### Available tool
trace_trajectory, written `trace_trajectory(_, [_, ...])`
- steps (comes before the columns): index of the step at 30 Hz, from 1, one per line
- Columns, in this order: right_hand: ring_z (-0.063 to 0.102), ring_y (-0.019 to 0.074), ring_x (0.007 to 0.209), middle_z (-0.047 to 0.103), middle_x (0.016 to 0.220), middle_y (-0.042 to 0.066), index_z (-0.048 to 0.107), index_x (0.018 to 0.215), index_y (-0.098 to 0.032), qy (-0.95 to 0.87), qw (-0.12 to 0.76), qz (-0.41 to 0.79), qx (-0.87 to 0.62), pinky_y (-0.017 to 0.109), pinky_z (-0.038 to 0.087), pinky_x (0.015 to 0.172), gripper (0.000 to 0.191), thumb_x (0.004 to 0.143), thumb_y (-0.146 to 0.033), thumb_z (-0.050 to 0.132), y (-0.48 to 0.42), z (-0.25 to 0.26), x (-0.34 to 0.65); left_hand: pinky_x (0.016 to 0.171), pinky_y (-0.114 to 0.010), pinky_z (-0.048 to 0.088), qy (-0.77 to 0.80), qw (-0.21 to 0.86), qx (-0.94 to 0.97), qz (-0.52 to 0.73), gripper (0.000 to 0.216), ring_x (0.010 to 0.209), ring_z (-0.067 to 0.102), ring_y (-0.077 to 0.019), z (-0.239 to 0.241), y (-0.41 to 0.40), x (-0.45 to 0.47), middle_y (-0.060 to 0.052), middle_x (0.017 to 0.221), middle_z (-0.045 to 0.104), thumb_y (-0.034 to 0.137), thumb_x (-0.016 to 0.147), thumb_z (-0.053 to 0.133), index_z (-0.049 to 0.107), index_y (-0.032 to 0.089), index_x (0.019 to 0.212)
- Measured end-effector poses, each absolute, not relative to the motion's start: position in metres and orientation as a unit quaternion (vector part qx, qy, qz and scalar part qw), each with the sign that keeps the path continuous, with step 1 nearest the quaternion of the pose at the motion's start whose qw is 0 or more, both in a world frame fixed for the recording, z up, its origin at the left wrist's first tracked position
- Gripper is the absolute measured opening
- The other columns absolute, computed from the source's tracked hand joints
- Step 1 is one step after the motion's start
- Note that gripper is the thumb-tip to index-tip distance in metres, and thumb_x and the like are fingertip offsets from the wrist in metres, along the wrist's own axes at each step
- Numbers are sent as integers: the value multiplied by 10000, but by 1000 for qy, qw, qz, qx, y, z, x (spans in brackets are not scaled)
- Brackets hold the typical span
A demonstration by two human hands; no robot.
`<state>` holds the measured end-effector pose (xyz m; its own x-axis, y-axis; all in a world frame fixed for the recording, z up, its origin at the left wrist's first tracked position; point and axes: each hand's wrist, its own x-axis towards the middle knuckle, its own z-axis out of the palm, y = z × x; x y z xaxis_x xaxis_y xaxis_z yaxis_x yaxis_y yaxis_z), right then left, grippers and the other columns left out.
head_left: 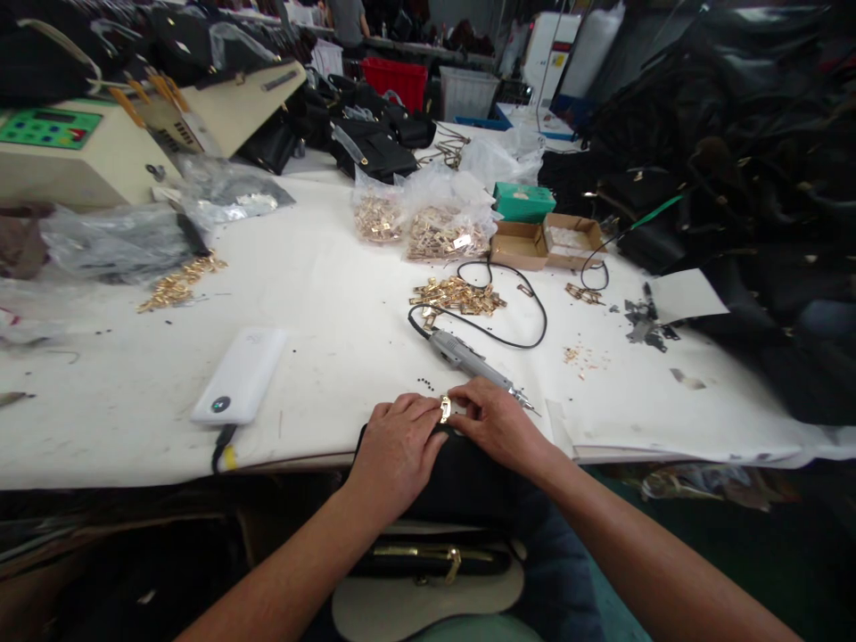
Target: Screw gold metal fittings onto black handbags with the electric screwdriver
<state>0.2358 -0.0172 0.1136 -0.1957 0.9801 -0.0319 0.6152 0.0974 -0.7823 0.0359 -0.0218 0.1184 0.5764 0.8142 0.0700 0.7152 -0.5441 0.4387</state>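
A small gold metal clasp plate (445,409) sits at the edge of a black bag (465,477) on my lap, against the table's front edge. My right hand (498,426) pinches the plate from the right between thumb and fingers. From the left, my left hand (394,455) grips the bag's edge, thumb below and fingers on top, with its fingertips close to the plate. Just beyond my right hand lies a grey electric screwdriver (461,354), its bit pointing right. Lower down, a gold zipper (428,551) shows on the bag. My hands hide part of its edge.
Gold metal fittings (458,296) lie heaped behind the screwdriver, whose black cable loops right. Several tiny black screws (425,383) are near my hands. A white power bank (241,374) lies left. Farther back are filled plastic bags (445,227) and a cardboard box (518,246).
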Motion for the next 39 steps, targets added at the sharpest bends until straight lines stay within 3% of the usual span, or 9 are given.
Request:
trace_trajectory(24, [576,176,755,605,821,27,745,923,-218,-735,245,328,-540,303,444,695,149,874,-109,658,-17,119,233,899,-455,466,421,91,898,91,298,1185,578,-266,123,-27,38,-58,1301,668,162,965,560,636,242,1242])
trace_trajectory(27, [601,173,758,649,889,36,734,1003,-224,-728,259,325,-545,301,472,710,188,867,-122,655,-16,124,235,881,-454,487,421,76,900,78,322,1167,592,-264,125,-27,40,-56,1301,669,138,960,533,644,250,1241])
trace_trajectory(30, [635,211,909,679,1067,72,692,1175,-241,-717,276,237,-594,337,500,831,294,884,-206,663,-8,131,242,881,-454,510,416,61,905,69,363,1178,599,-266,124,-27,41,-58,1332,662,134,956,513,644,253,1273])
trace_trajectory(33, [609,283,1066,670,1137,105,681,1199,-233,-720,190,132,-654,401,468,932,365,849,-328,723,6,136,247,881,-456,529,407,30,910,72,390,1184,614,-276,119,-25,40,-70,1353,664,137,949,493,657,246,1285])
trace_trajectory(36, [618,287,1058,663,1155,117,664,1211,-220,-714,113,127,-679,389,474,891,409,840,-383,716,21,137,251,860,-450,549,385,-9,919,85,396,1171,638,-288,110,-20,38,-79,1329,690,159,948,461,687,239,1263])
trace_trajectory(39, [635,252,1002,670,1123,102,675,1143,-213,-706,141,165,-674,347,477,837,320,863,-367,667,28,140,257,848,-424,565,363,-27,926,98,399,1171,650,-279,102,-13,34,-68,1321,701,202,953,446,705,257,1250])
